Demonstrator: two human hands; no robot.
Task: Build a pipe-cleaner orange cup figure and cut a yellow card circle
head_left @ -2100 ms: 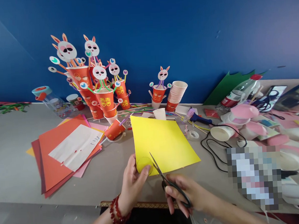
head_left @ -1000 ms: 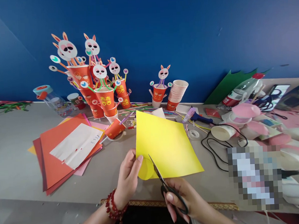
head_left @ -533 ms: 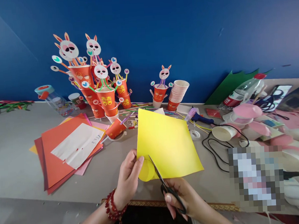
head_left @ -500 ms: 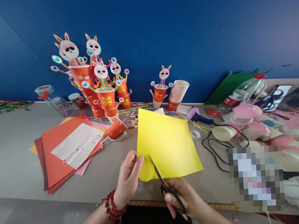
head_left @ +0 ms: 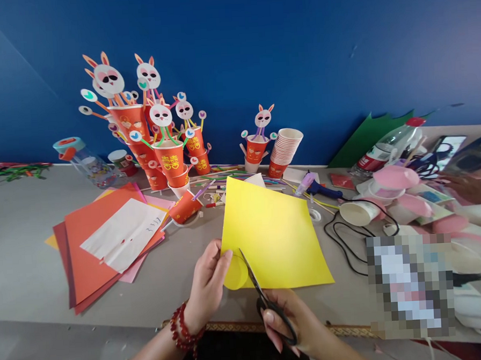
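A sheet of yellow paper (head_left: 273, 237) is held up over the front of the table. My left hand (head_left: 210, 275) pinches its lower left corner, thumb on top. Beside that thumb a round outline forms a yellow circle (head_left: 235, 272), partly cut along its edge and still joined to the sheet. My right hand (head_left: 286, 320) has its fingers through the handles of black-handled scissors (head_left: 254, 278). The blades look nearly closed and point up and left, at the circle's right edge.
Coloured paper sheets (head_left: 102, 230) lie at left under a white slip. Behind stand red paper cups (head_left: 170, 157) with rabbit faces and a stack of cups (head_left: 286, 148). A glue gun (head_left: 321, 189) with a black cord, a plastic bottle (head_left: 388, 148) and pink-topped cups (head_left: 415, 206) crowd the right.
The yellow sheet has turned slightly, its right side shifting right and down. Both hands and the scissors stay nearly in place.
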